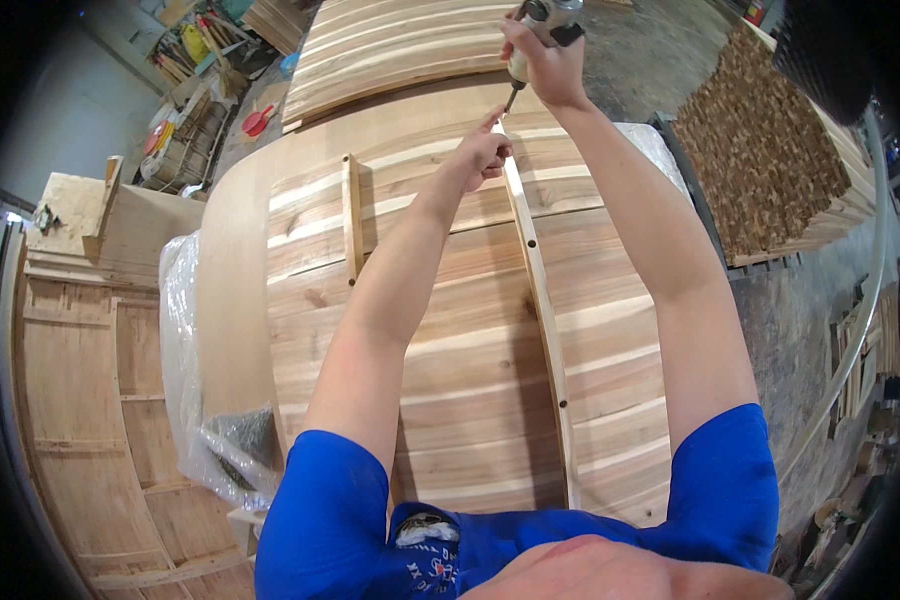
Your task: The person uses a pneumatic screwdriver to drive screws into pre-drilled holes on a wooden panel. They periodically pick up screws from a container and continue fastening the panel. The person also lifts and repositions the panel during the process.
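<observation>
The grip of the right hand [548,62] is wrapped tight round a power driver [542,25] at twelve o'clock in the picture, its bit [511,98] pointing down and slightly toward seven o'clock at the far end of a thin wooden batten [542,300]. The left hand [478,156] sits just beside that end, at about seven o'clock from the bit. Its fingers are curled, with the forefinger stretched toward the bit tip, seemingly pinching or steadying something small there; whether it holds a screw I cannot tell.

The batten lies on a panel of pale and brown boards [450,340] resting on the surface. Its long axis runs from twelve o'clock near the bit down to six o'clock near the person's chest, with dark screw holes dotted along it. A shorter batten [351,218] lies parallel at ten o'clock from the panel's middle. The right hand is the farther one, and the left is nearer the batten end.

The driver's top is cut off by the frame edge. The bit tip is small and partly masked by the forefinger.
</observation>
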The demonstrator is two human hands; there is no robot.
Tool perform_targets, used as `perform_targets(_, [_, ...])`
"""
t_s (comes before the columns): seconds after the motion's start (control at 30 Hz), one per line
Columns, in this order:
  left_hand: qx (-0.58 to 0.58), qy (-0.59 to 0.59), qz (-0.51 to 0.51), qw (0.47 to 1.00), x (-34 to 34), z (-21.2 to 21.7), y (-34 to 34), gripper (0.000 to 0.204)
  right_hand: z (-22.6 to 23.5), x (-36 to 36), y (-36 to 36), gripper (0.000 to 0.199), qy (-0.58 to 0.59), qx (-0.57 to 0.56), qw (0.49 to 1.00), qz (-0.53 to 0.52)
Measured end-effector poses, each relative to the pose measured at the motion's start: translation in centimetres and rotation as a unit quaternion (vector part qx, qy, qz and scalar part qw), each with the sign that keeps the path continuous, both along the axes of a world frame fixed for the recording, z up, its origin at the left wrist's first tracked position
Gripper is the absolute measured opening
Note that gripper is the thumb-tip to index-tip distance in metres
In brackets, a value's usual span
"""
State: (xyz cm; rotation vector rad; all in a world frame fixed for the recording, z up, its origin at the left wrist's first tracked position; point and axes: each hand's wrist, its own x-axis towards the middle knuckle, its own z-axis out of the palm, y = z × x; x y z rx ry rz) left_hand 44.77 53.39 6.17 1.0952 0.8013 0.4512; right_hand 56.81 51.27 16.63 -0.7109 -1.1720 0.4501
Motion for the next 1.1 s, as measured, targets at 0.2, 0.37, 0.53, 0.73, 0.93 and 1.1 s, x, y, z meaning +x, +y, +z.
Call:
perform_targets(0.2, [0.007,0.003,-0.038,0.999,0.6,-4.0,4.1,0.071,-4.7,1.1,5.0,0.021,-0.043,-0.058,0.997,-0.015])
perform_targets(0.37, [0.013,0.012,-0.044,0.999,0.6,-6.0,5.6,0.07,-6.2,1.3,7.3,0.021,-0.064,-0.078,0.995,-0.015])
perform_targets(0.53, [-0.007,-0.013,-0.056,0.998,0.3,-7.5,6.1,0.073,-7.3,1.3,8.5,0.021,-0.075,-0.091,0.993,-0.02])
perform_targets(0.73, [-0.309,-0.24,0.203,0.898,-1.5,-9.5,6.4,0.026,-7.8,0.5,9.4,0.021,-0.085,-0.098,0.991,-0.017])
perform_targets(0.93, [-0.32,-0.387,0.408,0.762,-3.2,-10.3,3.7,0.011,-8.3,1.2,9.1,0.021,-0.085,-0.101,0.991,-0.022])
perform_targets(1.1, [-0.302,-0.324,0.39,0.807,-3.6,-10.7,1.9,0.012,-8.0,0.5,9.2,0.021,-0.08,-0.094,0.992,-0.018])
